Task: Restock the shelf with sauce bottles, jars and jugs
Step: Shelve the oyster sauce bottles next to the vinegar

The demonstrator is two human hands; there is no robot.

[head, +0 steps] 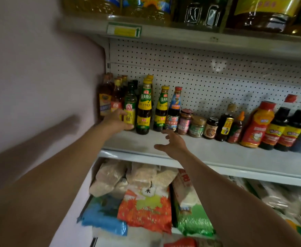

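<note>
Left hand (118,120) wraps an upright green bottle (129,108) at the shelf (217,154) row's left end; right hand (173,142) hovers open and empty, nearer the front edge.

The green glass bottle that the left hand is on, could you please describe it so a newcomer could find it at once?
Look at the middle shelf with the pegboard back, at its left end beside the wall. The left hand is wrapped around the green glass bottle there. It alone is see-through green with a dark cap and a pink-and-yellow label; its right neighbours are dark sauces with yellow caps.
</note>
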